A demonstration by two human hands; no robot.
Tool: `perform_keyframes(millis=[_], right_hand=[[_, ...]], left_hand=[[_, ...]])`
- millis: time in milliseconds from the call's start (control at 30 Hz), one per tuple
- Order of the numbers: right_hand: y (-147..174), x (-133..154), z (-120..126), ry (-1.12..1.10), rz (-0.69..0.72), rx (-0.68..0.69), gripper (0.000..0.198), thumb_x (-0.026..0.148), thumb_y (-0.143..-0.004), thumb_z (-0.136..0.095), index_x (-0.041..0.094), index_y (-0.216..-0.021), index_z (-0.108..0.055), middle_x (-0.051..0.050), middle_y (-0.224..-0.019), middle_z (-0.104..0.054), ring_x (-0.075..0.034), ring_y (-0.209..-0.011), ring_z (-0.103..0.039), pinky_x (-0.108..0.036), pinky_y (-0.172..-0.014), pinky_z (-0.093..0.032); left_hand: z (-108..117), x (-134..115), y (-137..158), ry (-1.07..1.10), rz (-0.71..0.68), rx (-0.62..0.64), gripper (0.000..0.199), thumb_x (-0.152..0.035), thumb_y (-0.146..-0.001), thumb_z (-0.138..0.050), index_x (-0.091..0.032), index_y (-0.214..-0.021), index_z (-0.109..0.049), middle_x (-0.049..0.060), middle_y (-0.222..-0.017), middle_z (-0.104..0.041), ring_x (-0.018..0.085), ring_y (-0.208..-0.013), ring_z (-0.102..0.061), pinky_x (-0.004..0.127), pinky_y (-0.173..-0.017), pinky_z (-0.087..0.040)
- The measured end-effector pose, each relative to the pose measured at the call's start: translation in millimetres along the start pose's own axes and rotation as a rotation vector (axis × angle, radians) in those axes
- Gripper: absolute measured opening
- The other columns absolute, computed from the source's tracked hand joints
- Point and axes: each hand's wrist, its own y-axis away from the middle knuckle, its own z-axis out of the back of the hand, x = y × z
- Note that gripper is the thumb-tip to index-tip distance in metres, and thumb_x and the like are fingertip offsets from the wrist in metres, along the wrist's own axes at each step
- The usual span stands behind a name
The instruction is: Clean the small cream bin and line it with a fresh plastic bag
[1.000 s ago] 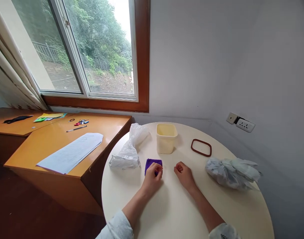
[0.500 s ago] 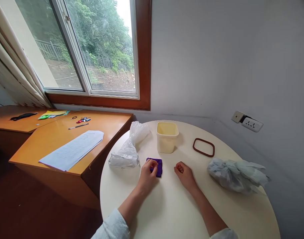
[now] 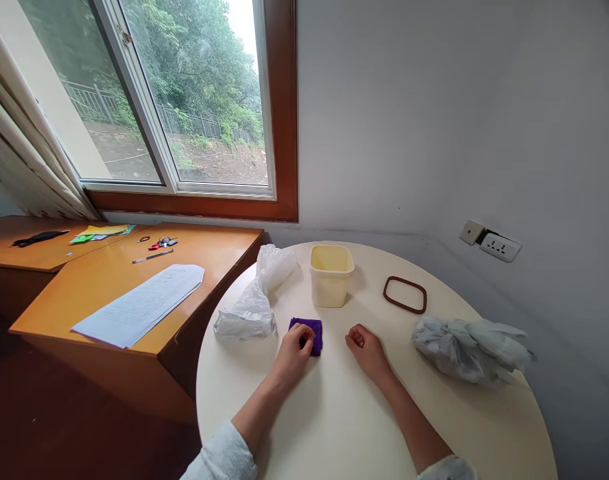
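The left hand (image 3: 295,345) is over the near left part of a small purple cloth (image 3: 315,328), which lies folded flat on the round white tabletop (image 3: 329,420). Its fingers are bent, with the thumb close to the fingertips and a little dark gap between them, but I cannot tell if they pinch the cloth or just rest on it. The right hand (image 3: 367,347) is on the other side of the cloth, apart from it, with its fingers curled in like a loose fist. Both arms have pale sleeves. Behind the hands stands a light yellow tub (image 3: 329,291), upright, with its top open. A crumpled clear white bag (image 3: 247,319) lies to the left of the cloth. To the right of the tub, a brown ring with round corners (image 3: 405,307) lies flat. Nearer, at the right side, is a tied grey bag (image 3: 447,350) with something lumpy in it. On the brown wooden tabletop (image 3: 217,250) to the left are white papers (image 3: 139,307), a pen (image 3: 152,257) and, farther back, a yellow sheet (image 3: 104,229). A window (image 3: 209,100) shows green trees, and a socket (image 3: 501,247) is on the wall at the right.
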Motion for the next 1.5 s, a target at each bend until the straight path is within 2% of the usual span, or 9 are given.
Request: perform_keyframes(millis=[433,600,667,733,867,1000,1133,1267,1500], right_hand=[[-0.5,-1.3,-0.6,-0.006,0.005,-0.003,0.018,0.035,-0.074,-0.051,0.021,-0.065,-0.047,0.003,-0.061,-0.049,-0.012,-0.055,-0.045,-0.023,-0.053,-0.038],[-0.1,-1.1,1.2,-0.006,-0.016,0.013,0.019,0.037,-0.075,-0.051,0.021,-0.066,-0.046,0.004,-0.06,-0.047,-0.011,-0.055,-0.043,-0.023,-0.052,-0.036],[0.0,-0.9,1.6,-0.01,-0.019,0.018,0.019,0.037,-0.075,-0.051,0.021,-0.066,-0.046,0.004,-0.06,-0.046,-0.011,-0.055,-0.042,-0.023,-0.052,-0.036],[-0.2,-0.8,1.5,-0.014,-0.02,0.013,0.019,0.037,-0.075,-0.051,0.021,-0.066,-0.047,0.004,-0.06,-0.047,-0.011,-0.055,-0.042,-0.023,-0.052,-0.036],[-0.5,-0.8,1.1,-0.012,-0.019,0.008,0.019,0.037,-0.074,-0.052,0.02,-0.066,-0.048,0.004,-0.06,-0.048,-0.012,-0.055,-0.043,-0.023,-0.053,-0.037],[-0.7,-1.5,1.3,-0.008,-0.016,0.003,0.019,0.037,-0.073,-0.052,0.02,-0.066,-0.049,0.004,-0.059,-0.048,-0.012,-0.054,-0.043,-0.023,-0.052,-0.037],[-1.1,-2.7,0.9,-0.008,-0.017,0.0,0.02,0.039,-0.073,-0.052,0.02,-0.065,-0.048,0.004,-0.059,-0.048,-0.012,-0.054,-0.043,-0.023,-0.051,-0.036],[-1.2,-2.2,0.3,-0.005,-0.009,-0.001,0.021,0.039,-0.074,-0.052,0.02,-0.066,-0.048,0.003,-0.06,-0.049,-0.012,-0.054,-0.044,-0.024,-0.052,-0.037],[3.1,2.9,0.8,0.051,0.074,-0.015,0.022,0.032,-0.078,-0.047,0.021,-0.096,-0.051,0.002,-0.066,-0.051,-0.015,-0.06,-0.05,-0.028,-0.06,-0.043]], left_hand=[[0.3,-11.0,3.1,-0.008,-0.09,-0.004,0.016,-0.022,-0.082,-0.045,-0.018,-0.075,-0.058,0.004,-0.078,-0.057,0.016,-0.073,-0.054,0.028,-0.068,-0.043],[23.5,-22.1,-0.5,-0.278,-0.226,-0.392,0.021,-0.029,-0.081,-0.051,-0.02,-0.1,-0.055,0.009,-0.102,-0.054,0.023,-0.101,-0.052,0.039,-0.092,-0.039],[39.5,-19.9,-4.8,-0.451,-0.18,-0.59,0.041,-0.035,-0.08,-0.054,-0.02,-0.118,-0.046,0.012,-0.117,-0.047,0.027,-0.117,-0.042,0.048,-0.104,-0.025],[54.4,-9.8,-9.9,-0.61,-0.031,-0.645,0.062,-0.041,-0.078,-0.054,-0.019,-0.131,-0.031,0.016,-0.131,-0.034,0.031,-0.127,-0.03,0.054,-0.107,-0.012],[71.9,23.6,-18.0,-0.805,0.349,-0.438,0.07,-0.045,-0.074,-0.055,-0.023,-0.135,-0.027,0.019,-0.139,-0.023,0.038,-0.132,-0.016,0.065,-0.1,-0.005],[77.8,41.6,-21.6,-0.837,0.532,-0.294,0.076,-0.044,-0.075,-0.053,-0.025,-0.14,-0.018,0.019,-0.137,-0.029,0.037,-0.13,-0.022,0.06,-0.1,-0.015],[84.9,40.7,-21.8,-0.823,0.513,-0.288,0.069,-0.032,-0.076,-0.05,-0.022,-0.139,-0.024,0.018,-0.124,-0.045,0.037,-0.115,-0.042,0.052,-0.092,-0.03],[93.5,38.8,-20.0,-0.493,0.419,-0.356,0.055,-0.019,-0.071,-0.048,-0.018,-0.126,-0.047,0.016,-0.098,-0.059,0.037,-0.103,-0.049,0.055,-0.088,-0.031],[83.4,19.1,-21.6,-0.031,0.282,-0.277,0.033,-0.032,-0.075,-0.049,-0.018,-0.104,-0.057,0.005,-0.08,-0.064,0.019,-0.072,-0.06,0.03,-0.067,-0.046]])
